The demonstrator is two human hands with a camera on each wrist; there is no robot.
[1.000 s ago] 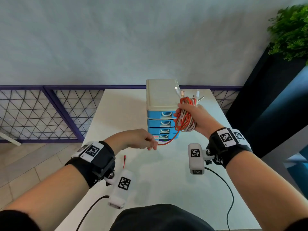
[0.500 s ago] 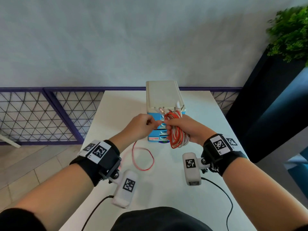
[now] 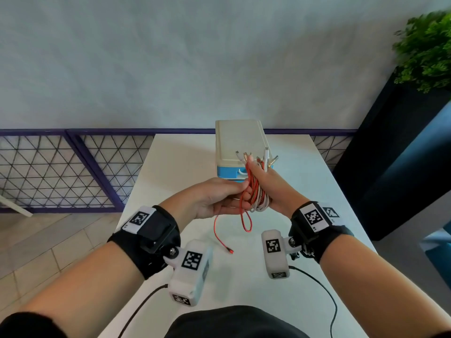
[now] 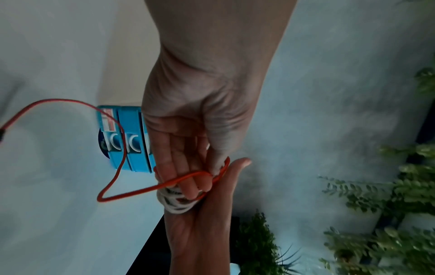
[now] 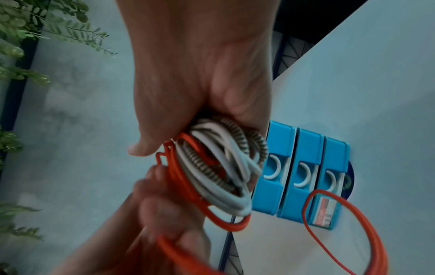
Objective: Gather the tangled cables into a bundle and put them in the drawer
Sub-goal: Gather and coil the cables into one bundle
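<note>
My right hand (image 3: pixel 268 189) grips a bundle of cables (image 3: pixel 256 193), red, white and braided, with the plugs sticking up above the fist. It shows close up in the right wrist view as coiled loops (image 5: pixel 219 167) under the right hand (image 5: pixel 200 83). My left hand (image 3: pixel 219 198) is against the bundle and pinches the red cable (image 4: pixel 113 186), which crosses its fingers (image 4: pixel 188 178). A red loop and tail hang down; the plug end (image 3: pixel 230 251) lies on the table. The drawer unit (image 3: pixel 240 142), white top and blue drawers (image 5: pixel 301 176), stands just behind the hands, drawers closed.
The white table (image 3: pixel 305 276) is narrow, with edges close on both sides. A purple mesh railing (image 3: pixel 73 172) runs behind it at left. A dark planter with a green plant (image 3: pixel 424 50) stands at right. Black wrist-camera cords (image 3: pixel 334 308) trail over the near table.
My left hand has come in from the left with the red cable's slack and now meets the bundle. The loose red tail is shorter. Both hands have drawn a little nearer to me.
</note>
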